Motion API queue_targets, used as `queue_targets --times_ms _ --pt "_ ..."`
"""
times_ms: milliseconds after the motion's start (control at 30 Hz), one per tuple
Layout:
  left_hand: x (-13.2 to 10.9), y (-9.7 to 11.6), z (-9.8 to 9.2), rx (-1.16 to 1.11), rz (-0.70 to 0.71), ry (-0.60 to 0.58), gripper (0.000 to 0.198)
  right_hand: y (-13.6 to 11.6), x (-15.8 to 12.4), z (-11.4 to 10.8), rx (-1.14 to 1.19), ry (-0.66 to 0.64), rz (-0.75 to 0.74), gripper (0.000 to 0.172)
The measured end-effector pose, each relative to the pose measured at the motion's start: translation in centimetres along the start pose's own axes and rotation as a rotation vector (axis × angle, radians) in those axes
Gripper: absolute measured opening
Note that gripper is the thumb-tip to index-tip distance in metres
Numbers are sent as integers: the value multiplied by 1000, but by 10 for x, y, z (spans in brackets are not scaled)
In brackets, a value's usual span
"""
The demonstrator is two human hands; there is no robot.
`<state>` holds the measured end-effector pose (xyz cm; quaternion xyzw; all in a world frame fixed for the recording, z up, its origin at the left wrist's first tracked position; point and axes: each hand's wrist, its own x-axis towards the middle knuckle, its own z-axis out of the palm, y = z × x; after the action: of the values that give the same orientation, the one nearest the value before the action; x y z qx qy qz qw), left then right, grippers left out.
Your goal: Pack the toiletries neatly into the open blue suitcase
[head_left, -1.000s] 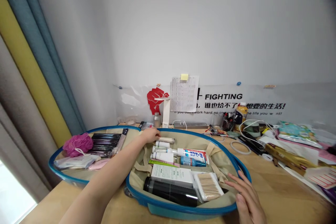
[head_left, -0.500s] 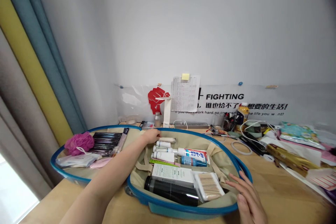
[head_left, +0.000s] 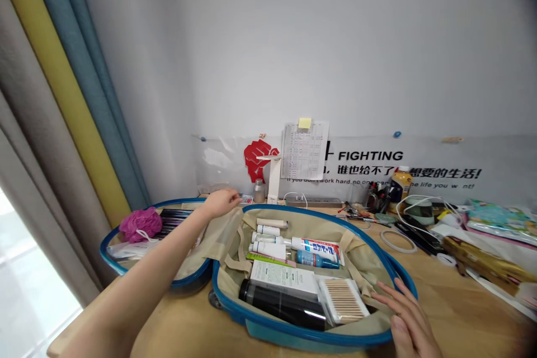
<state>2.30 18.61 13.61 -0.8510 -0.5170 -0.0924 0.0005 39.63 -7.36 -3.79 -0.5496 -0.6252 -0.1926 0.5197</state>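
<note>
On the light wooden desk [head_left: 440, 302] lies an open, blue-rimmed beige fabric toiletry case [head_left: 293, 338] packed with white bottles and tubes [head_left: 272, 250]. The left hand [head_left: 222, 202] curls at the far rim of the case's lid half [head_left: 107, 257], and I cannot tell whether it grips. The right hand [head_left: 405, 321] rests flat on the near rim, fingers spread.

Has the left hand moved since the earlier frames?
Yes. The left hand has come off the white tube and shifted left, to the far rim of the lid.
</note>
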Motion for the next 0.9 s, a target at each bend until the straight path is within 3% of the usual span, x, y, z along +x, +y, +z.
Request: queue_targets --times_ms 100,200,333,467,567,800,900 --pt "-32 -42 -14 -17 -79 -43 34 1 -1 0 5 -12 4 36" --pt "-68 -77 -16 -49 -133 -152 37 3 -1 0 1 -16 -9 34" --pt "-115 -101 -7 -80 -147 -365 53 4 -1 2 6 -18 -17 34" --pt "-143 -111 3 -47 -141 -480 83 3 -2 2 13 -13 -2 34" --pt "-150 -116 8 0 -126 -493 92 3 -2 3 13 -13 1 34" --pt "-150 -116 19 57 -123 -440 89 1 1 2 5 -3 -33 32" --pt "-151 -108 21 53 -105 -384 71 -2 1 1 4 9 -21 33"
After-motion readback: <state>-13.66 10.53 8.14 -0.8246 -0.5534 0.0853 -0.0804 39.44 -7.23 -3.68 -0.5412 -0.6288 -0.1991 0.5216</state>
